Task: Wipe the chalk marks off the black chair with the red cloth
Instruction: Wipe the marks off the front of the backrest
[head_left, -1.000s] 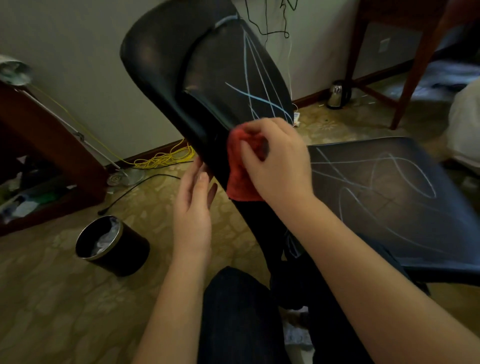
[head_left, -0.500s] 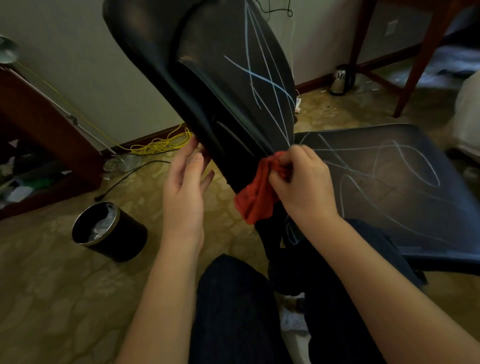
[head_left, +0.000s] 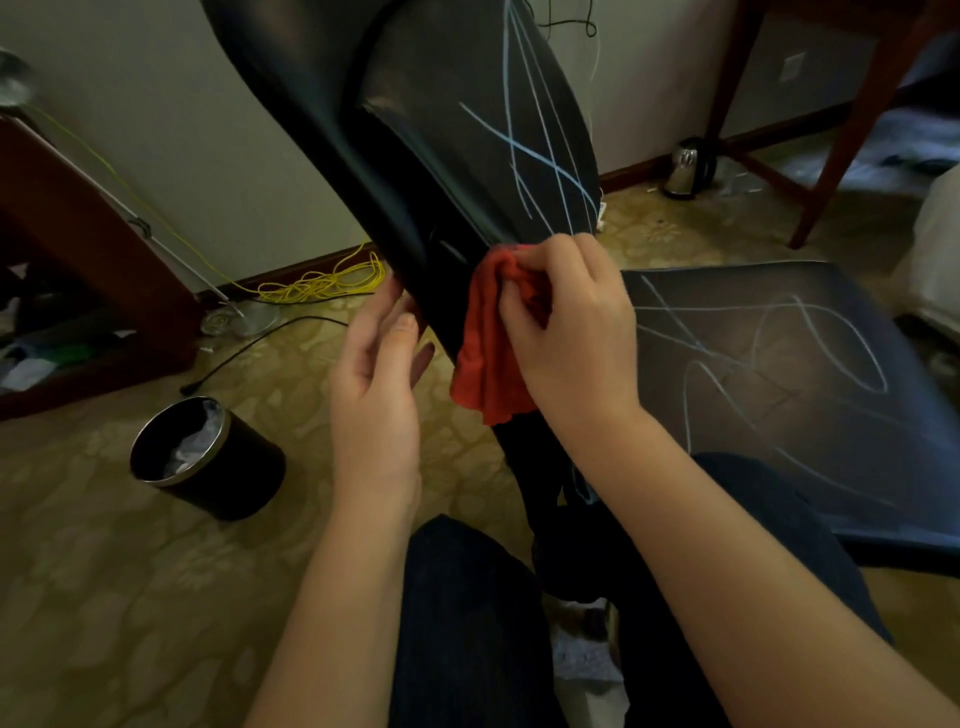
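The right hand (head_left: 566, 332) bunches the red cloth (head_left: 483, 358) in curled fingers and presses it against the lower backrest of the black chair (head_left: 415, 130), just under the crossing chalk marks (head_left: 524, 150); the loose end of the cloth hangs down. The left hand (head_left: 374, 384), fingers straight and together, rests against the backrest's rear edge (holding nothing). More looping chalk lines cover the seat (head_left: 779, 374) on the right. On the carpet stand a black bin (head_left: 208, 457) and a kettle (head_left: 688, 169)
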